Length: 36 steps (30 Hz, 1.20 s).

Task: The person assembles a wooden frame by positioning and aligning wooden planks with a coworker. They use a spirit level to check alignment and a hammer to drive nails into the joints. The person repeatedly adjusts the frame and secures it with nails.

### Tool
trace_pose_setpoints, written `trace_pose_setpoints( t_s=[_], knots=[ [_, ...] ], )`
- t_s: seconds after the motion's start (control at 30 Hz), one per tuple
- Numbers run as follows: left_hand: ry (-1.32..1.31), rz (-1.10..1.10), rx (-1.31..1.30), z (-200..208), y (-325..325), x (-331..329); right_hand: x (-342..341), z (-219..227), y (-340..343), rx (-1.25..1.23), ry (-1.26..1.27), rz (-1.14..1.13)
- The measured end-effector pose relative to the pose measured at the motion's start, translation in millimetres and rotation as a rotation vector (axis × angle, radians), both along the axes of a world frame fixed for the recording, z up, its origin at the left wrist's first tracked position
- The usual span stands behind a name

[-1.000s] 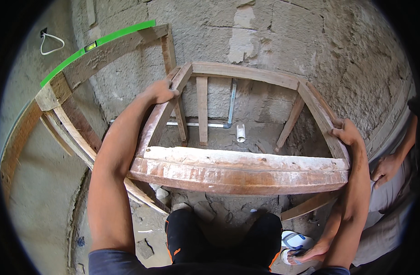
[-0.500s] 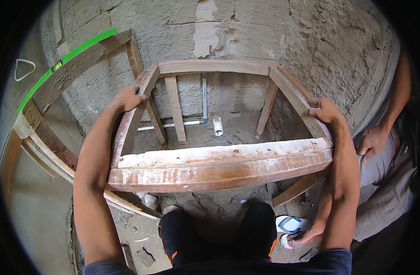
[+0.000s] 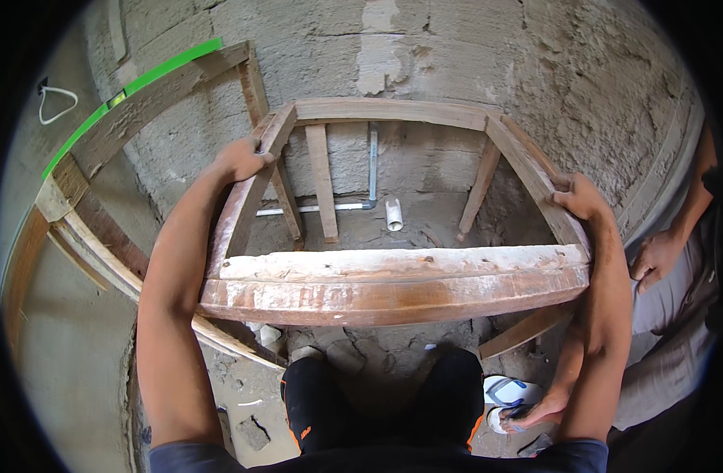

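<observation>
In front of me is a wooden frame (image 3: 393, 298), four-sided, with a thick front rail streaked with white. My left hand (image 3: 241, 160) is closed around its left side rail. Toward the far part of the right side rail, my right hand (image 3: 580, 195) grips with its fingers curled over the wood. Wooden legs (image 3: 319, 181) reach down from the frame toward the ground. The frame's back rail (image 3: 389, 112) lies close to the rough block wall.
To the left stands another wooden frame (image 3: 152, 98) with a green spirit level (image 3: 164, 71) along its top. A white pipe stub (image 3: 394, 214) rises from the broken ground, beside a grey pipe (image 3: 372, 165) on the wall. A co-worker's hand (image 3: 655, 258) and sandals (image 3: 510, 390) are at right.
The whole view has shifted slightly, so the frames and wall appear farther right. Both my hands keep their grip on the same side rails.
</observation>
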<state>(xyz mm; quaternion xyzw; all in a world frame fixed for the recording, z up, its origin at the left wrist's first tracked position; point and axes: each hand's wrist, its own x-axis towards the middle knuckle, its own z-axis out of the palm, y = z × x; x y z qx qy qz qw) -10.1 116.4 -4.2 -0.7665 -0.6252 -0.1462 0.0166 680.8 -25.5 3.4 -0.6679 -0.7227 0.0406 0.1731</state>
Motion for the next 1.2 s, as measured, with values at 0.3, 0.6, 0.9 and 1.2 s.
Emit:
trace_pose_setpoints(
  t_s=[0.3, 0.6, 0.9, 1.2],
  knots=[
    [0.014, 0.011, -0.033, 1, 0, 1, -8, 5, -4, 0.011, 0.007, 0.021],
    [-0.043, 0.016, -0.02, 2, -6, 6, 0, 0, -2, 0.023, 0.015, 0.05],
    [-0.024, -0.039, 0.017, 0, 0, -1, 2, -3, -2, 0.022, 0.048, 0.025],
    [-0.037, -0.034, 0.002, 0, 1, 0, 14, -11, 7, 0.057, 0.086, 0.074]
  ],
)
